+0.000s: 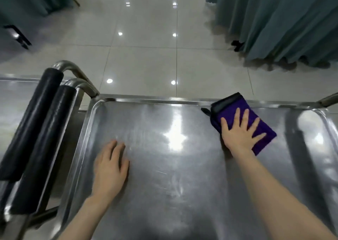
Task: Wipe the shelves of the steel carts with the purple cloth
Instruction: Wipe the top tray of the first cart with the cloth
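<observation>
I am pressing my right hand [239,132], fingers spread flat, on the cloth [263,126] at the shelf's [173,166] upper right, bracing my left hand [109,168] flat at lower left, and judging that even, overlapping strokes toward the rim suit best.

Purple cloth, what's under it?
The purple cloth lies flat on the steel cart's top shelf, and bare steel shows beside it. The right hand presses on top with spread fingers. The patch of shelf directly beneath is covered, so it cannot be seen.
</observation>
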`<action>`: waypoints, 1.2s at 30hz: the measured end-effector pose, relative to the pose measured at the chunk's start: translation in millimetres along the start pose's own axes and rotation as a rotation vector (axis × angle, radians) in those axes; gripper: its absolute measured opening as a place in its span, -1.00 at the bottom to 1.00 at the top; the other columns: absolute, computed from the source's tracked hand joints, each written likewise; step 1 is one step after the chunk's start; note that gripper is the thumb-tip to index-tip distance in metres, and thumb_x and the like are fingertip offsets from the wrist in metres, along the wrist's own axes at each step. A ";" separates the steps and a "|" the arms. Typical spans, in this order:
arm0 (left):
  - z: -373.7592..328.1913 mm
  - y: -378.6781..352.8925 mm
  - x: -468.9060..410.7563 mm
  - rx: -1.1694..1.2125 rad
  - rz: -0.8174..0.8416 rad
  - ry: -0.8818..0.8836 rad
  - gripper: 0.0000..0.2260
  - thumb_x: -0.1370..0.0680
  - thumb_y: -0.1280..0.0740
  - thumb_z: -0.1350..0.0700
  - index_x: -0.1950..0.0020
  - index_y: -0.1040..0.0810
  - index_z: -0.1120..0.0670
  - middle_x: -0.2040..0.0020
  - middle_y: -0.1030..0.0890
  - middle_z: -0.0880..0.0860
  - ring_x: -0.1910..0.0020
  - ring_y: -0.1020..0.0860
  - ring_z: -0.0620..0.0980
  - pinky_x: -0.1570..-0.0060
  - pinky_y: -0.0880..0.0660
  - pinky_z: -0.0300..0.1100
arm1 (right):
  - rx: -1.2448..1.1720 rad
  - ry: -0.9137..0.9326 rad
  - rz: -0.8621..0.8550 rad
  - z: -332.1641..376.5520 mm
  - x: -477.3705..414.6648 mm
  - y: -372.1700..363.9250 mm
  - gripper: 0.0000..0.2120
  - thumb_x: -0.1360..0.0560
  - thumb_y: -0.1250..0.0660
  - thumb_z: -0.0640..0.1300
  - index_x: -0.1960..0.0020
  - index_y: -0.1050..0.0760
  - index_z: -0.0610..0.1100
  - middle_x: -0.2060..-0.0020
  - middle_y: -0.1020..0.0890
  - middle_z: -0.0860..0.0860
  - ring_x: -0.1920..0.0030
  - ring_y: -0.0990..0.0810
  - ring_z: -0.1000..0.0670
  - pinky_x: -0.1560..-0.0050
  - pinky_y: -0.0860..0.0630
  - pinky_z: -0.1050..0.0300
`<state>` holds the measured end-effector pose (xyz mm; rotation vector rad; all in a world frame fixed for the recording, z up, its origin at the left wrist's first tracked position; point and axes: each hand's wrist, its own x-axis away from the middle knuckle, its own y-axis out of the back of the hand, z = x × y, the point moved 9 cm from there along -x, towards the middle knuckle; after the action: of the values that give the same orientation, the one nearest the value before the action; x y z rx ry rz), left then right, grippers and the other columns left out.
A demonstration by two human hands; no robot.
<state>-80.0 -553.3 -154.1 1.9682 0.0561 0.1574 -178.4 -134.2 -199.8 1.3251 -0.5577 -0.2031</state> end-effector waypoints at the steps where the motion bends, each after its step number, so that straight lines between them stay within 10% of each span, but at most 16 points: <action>1: 15.0 3.3 -0.7 0.006 -0.011 0.022 -0.62 -0.52 -0.27 0.09 -0.29 -0.50 0.21 -0.36 -0.43 0.21 -0.33 -0.39 0.24 -0.30 -0.35 0.20 | 0.005 0.056 0.008 32.6 8.7 -8.3 -0.28 -0.51 0.25 0.42 -0.57 0.22 0.11 -0.56 0.20 0.09 -0.53 0.29 -0.17 -0.38 0.24 -0.48; 10: 95.8 22.5 2.3 0.067 -0.039 0.251 -0.59 -0.57 -0.22 0.18 -0.43 -0.36 0.11 -0.49 -0.26 0.12 -0.47 -0.19 0.09 -0.45 -0.18 0.00 | 0.098 0.629 0.097 319.1 163.0 -97.8 -0.31 -0.53 0.20 0.38 -0.57 0.20 0.12 -0.57 0.17 0.08 -0.51 0.35 -0.19 -0.33 0.34 -0.47; 15: 90.7 23.6 5.7 0.196 -0.051 0.273 -0.59 -0.60 -0.15 0.25 -0.47 -0.31 0.12 -0.53 -0.17 0.09 -0.51 -0.09 0.02 -0.47 -0.05 -0.14 | 0.134 0.669 0.046 295.6 138.8 -86.7 -0.30 -0.48 0.15 0.46 -0.55 0.11 0.23 -0.56 0.10 0.17 -0.55 0.20 -0.01 -0.46 0.24 -0.28; 24: 103.2 28.8 16.7 0.348 -0.111 0.319 -0.60 -0.62 -0.07 0.13 -0.48 -0.29 0.02 -0.53 -0.18 -0.03 -0.49 -0.13 -0.09 -0.41 -0.06 -0.25 | 0.017 0.199 0.004 226.9 90.5 -62.1 -0.31 -0.53 0.19 0.39 -0.56 0.23 0.13 -0.57 0.18 0.09 -0.54 0.28 -0.12 -0.40 0.22 -0.45; 31: 103.2 50.0 19.6 0.506 -0.207 0.330 -0.59 -0.64 -0.04 0.08 -0.50 -0.25 0.03 -0.48 -0.30 0.05 -0.44 -0.27 -0.05 -0.40 -0.19 -0.18 | 0.130 0.676 0.086 390.3 159.5 -102.9 -0.35 -0.56 0.20 0.34 -0.57 0.21 0.12 -0.56 0.19 0.08 -0.52 0.33 -0.17 -0.36 0.34 -0.46; 36: 94.6 57.3 20.7 0.535 -0.224 0.315 -0.57 -0.65 -0.04 0.07 -0.54 -0.16 -0.03 -0.53 -0.21 0.04 -0.50 -0.18 -0.09 -0.46 -0.13 -0.16 | 0.217 0.885 0.088 382.7 181.0 -107.1 -0.36 -0.56 0.16 0.35 -0.57 0.16 0.15 -0.57 0.13 0.10 -0.54 0.28 -0.13 -0.40 0.28 -0.44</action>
<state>-48.6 -659.8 -136.1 2.4314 0.5726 0.3306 -194.9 -570.5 -201.3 1.4381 0.1221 0.5169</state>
